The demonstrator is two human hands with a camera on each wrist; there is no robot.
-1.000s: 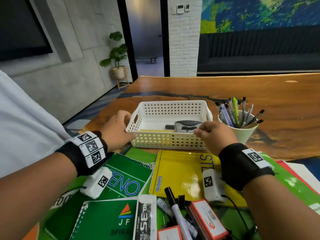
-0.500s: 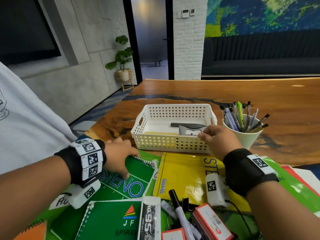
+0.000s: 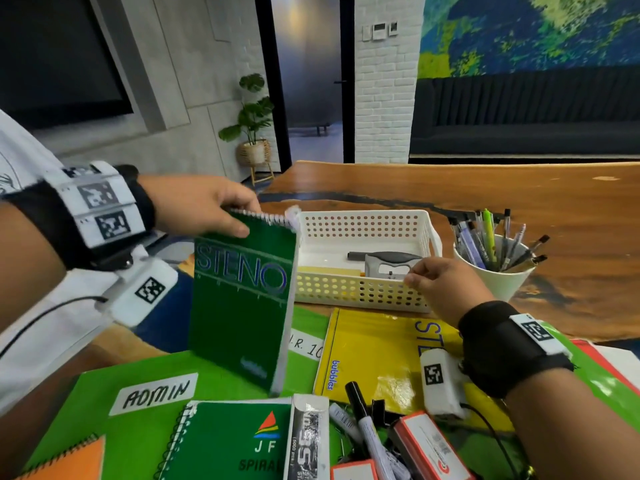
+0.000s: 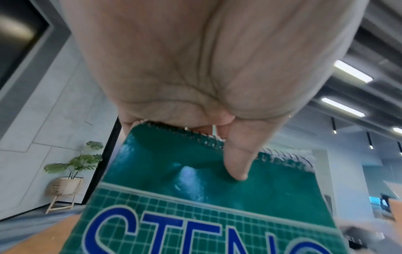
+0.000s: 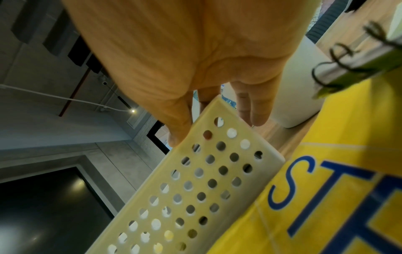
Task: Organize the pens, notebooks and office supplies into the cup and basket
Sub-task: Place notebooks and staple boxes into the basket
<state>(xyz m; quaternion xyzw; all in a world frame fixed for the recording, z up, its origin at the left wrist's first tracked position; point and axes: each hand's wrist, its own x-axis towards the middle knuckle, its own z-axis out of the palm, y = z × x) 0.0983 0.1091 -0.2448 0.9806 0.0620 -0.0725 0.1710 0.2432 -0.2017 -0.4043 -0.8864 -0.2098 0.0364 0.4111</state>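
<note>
Two hands are in play over one wooden table (image 3: 519, 188). One green Steno notebook (image 3: 242, 306) hangs upright from the left hand (image 3: 197, 206), which pinches its spiral-bound top edge, thumb (image 4: 237, 161) on the front cover and fingers behind, as the left wrist view confirms. The notebook is lifted clear of the pile, its top corner just beside the near-left corner of the single white perforated basket (image 3: 363, 299). The left forearm is raised and roughly level, wrist turned down.

The right hand (image 3: 446, 285) grips the basket's near rim by its right corner, thumb (image 5: 178, 120) inside and fingers (image 5: 256, 110) curled down the outer wall; that forearm slopes low over one yellow Steno notebook (image 3: 374, 355) lying flat beneath it. Inside the basket, just beyond the right hand, sits one grey stapler (image 3: 388, 265) beside a yellow pad (image 3: 329, 271).

One white cup (image 3: 498, 278) full of pens stands just right of the right hand. Below the left hand lie a green folder labelled ADMIN (image 3: 138, 420), one green JF spiral notebook (image 3: 228, 445) and one orange notebook (image 3: 69, 462). One marker (image 3: 367, 431) and a staple box (image 3: 306, 441) lie near the right wrist.
</note>
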